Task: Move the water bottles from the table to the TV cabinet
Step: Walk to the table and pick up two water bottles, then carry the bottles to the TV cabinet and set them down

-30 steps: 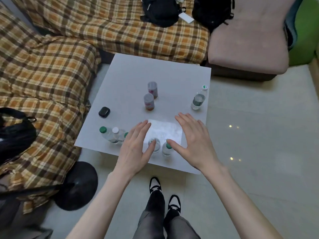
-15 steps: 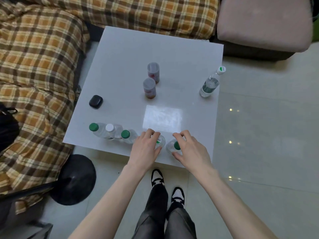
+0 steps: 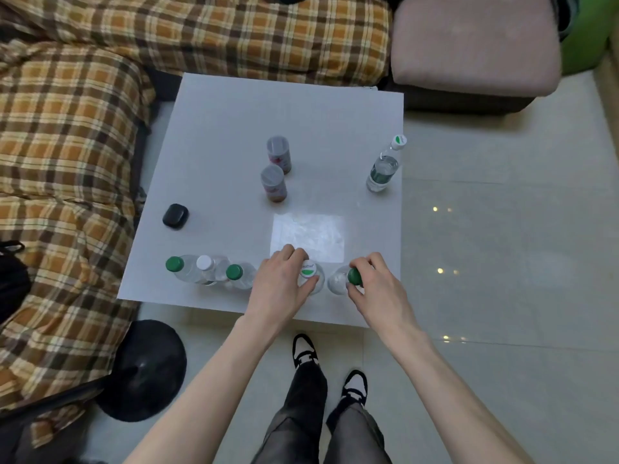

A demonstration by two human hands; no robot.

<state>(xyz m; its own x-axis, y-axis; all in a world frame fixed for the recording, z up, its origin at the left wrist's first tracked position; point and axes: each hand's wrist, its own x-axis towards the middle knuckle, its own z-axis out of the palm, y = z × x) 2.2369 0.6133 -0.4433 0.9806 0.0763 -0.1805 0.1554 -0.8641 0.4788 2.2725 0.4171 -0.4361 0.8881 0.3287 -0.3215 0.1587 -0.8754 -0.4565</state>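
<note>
White and square, the desk (image 3: pixel 234 135) is set between a plaid-covered sofa (image 3: pixel 67 145) and a pale tiled floor (image 3: pixel 502 262). At its near edge two clear plastic water bottles stand upright and just apart. The white-capped clear bottle (image 3: pixel 310 274) is enclosed by the left hand (image 3: pixel 281 286), whose grip is curled round its neck and shoulder. The green-capped clear bottle (image 3: pixel 348 277) is held by the right hand (image 3: pixel 378 289), the fingers wrapped over its cap; both bottles appear to rest on the desk, though their bases are hidden from above. To the left, a row of three more clear bottles (image 3: pixel 207 272) is seen close together, two with green caps and one with a white cap between them. A taller clear bottle with a dark label (image 3: pixel 383 169) stands near the far right edge. Two red-labelled cylindrical cans (image 3: pixel 276 172) are placed one behind the other near the middle, and a small black rounded case (image 3: pixel 175 216) lies toward the left edge.
</note>
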